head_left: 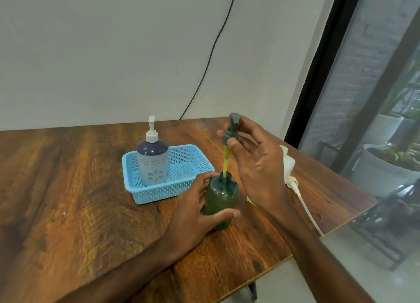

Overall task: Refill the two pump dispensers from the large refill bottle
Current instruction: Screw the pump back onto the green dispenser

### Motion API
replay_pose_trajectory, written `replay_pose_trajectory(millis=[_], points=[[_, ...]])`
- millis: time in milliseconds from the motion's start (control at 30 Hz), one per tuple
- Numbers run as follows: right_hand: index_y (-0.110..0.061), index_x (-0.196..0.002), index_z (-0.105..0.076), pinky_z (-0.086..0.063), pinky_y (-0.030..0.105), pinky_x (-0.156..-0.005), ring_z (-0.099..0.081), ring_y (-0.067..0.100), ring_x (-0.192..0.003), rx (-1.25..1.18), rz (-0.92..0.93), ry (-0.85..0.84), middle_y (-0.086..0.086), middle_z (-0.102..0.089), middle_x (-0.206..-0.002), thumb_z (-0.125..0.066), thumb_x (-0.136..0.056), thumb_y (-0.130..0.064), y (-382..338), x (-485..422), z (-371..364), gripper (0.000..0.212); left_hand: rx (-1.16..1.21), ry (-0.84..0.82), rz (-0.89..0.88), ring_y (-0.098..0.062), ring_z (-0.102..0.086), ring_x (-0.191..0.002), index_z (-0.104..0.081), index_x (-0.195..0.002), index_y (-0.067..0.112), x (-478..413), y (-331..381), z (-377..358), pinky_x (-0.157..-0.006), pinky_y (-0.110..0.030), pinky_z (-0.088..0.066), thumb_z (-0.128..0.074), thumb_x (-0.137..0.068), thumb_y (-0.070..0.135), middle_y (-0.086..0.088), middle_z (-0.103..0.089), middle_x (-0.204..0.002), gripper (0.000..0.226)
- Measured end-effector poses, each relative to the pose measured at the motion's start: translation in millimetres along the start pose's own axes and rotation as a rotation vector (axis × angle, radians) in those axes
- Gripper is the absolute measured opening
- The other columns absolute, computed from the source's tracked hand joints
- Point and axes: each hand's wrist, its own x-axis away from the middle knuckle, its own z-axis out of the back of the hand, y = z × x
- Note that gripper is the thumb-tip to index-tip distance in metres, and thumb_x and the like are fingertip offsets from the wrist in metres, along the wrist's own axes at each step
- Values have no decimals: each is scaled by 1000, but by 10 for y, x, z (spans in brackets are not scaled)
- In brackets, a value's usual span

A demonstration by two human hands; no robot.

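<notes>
Gently pinches pump [231, 134] at collar with right hand [256, 164] (tube [225, 164] looks slick). Grips likely light bottle [221, 195] mid-body with left hand [195, 211].

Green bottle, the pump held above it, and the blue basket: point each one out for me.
green bottle [219, 195]: head view, on its body.
green pump [229, 134]: head view, on its collar.
blue basket [159, 194]: head view, on its front wall.

I see a wooden table [68, 189], strongly grained, slightly glossy. On it the basket [159, 198] is perforated blue plastic; beside the basket, the green bottle [218, 195] is smooth translucent plastic, its pump [230, 134] matt grey.
</notes>
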Motion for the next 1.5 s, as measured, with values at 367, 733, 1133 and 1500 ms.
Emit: replay_pose_trajectory(millis=[367,733,1133,1500], points=[[-28,-134,-58,-57,33,-96,-62,1,-118,115,-100,-136,-14,-66,-126,-66,-95,-20,352,401,76,40,-15,11,4,-2,-67,-118,-54,-137,29,10,19,18,-97,-22,-56,-94,-73,26,14,-68,-129,75],[-27,-116,-62,-53,11,-86,-65,-4,-106,73,-127,-64,-15,-69,-113,-81,-82,-24,356,440,69,39,8,29,-15,4,-66,-115,-55,-135,24,52,109,-18,-90,-11,-53,-85,-66,49,15,-69,-125,79],[-38,-134,-50,-54,27,-98,-58,-6,-120,-70,-263,-188,-23,-60,-131,-66,-85,-50,559,635,72,53,89,-79,-7,-19,-56,-137,-41,-149,16,-68,60,228,-113,-44,-48,-64,-95,14,3,-62,-142,58],[-25,-135,-56,-52,11,-87,-56,-8,-119,-78,-208,-150,-27,-62,-126,-63,-88,-42,710,702,57,50,-214,95,-8,-6,-67,-97,-69,-107,32,-344,388,29,-79,-22,-55,-82,-72,67,17,-72,-98,50]])
